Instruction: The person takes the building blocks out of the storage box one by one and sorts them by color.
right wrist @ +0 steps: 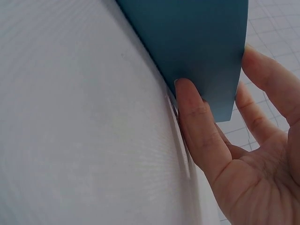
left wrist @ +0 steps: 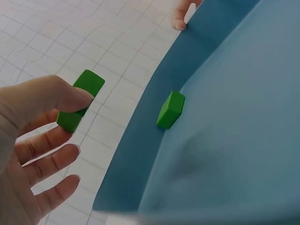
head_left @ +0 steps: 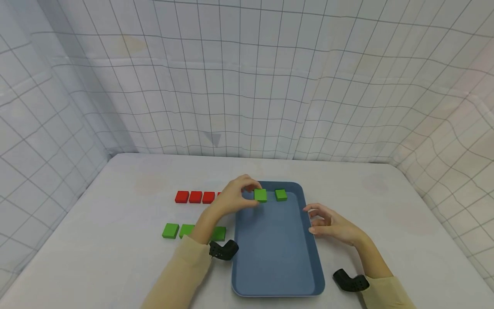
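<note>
My left hand [head_left: 235, 195] pinches a square green block [head_left: 260, 195] between thumb and fingers, over the far left part of a blue-grey tray [head_left: 278, 253]. In the left wrist view, the thumb crosses the held block [left wrist: 90, 80], while the other fingers spread below. A second green block [head_left: 281, 195] lies in the tray by its far wall, right of the held one. My right hand [head_left: 333, 225] is at the tray's right side with loosely bent fingers. In the right wrist view, fingertips [right wrist: 190, 93] touch the tray's outer wall [right wrist: 201, 42], and the thumb meets the rim.
Left of the tray, several red blocks [head_left: 195, 197] form a row, its right end hidden behind my left hand. A nearer row of green blocks [head_left: 170, 230] is partly covered by my left forearm. White cloth with a grid [head_left: 247, 86] hangs behind the white table [head_left: 115, 240].
</note>
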`<state>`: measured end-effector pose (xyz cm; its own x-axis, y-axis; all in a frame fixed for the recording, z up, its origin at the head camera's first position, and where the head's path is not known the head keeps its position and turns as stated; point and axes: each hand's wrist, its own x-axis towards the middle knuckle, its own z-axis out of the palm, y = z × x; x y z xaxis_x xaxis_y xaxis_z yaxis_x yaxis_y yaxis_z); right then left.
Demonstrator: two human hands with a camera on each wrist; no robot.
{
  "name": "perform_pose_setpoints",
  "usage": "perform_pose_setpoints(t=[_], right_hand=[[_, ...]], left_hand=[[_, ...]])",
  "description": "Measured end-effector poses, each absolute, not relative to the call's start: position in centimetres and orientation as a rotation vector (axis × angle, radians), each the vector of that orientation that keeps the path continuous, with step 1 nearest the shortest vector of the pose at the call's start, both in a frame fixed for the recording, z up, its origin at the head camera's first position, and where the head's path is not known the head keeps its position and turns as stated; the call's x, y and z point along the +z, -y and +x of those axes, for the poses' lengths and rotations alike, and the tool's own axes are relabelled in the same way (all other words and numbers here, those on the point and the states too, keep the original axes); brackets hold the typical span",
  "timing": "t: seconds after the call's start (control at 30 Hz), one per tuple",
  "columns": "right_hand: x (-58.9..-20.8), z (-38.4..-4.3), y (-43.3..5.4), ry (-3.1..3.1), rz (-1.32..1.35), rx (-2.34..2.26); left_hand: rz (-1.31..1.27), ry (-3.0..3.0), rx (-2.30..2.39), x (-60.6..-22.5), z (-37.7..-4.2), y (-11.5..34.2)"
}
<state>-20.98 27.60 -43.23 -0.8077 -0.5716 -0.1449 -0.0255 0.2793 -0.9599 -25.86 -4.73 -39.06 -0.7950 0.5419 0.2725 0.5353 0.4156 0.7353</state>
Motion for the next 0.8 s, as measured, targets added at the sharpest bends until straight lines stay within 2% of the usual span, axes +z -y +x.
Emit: perform_pose_setpoints(t=[0.8], right_hand=[[-43.2,-21.0,-27.7,-2.096,-0.577,-1.542]], left_hand=[[0.884,-2.691,1.363,-40.0,-23.5,12.0]])
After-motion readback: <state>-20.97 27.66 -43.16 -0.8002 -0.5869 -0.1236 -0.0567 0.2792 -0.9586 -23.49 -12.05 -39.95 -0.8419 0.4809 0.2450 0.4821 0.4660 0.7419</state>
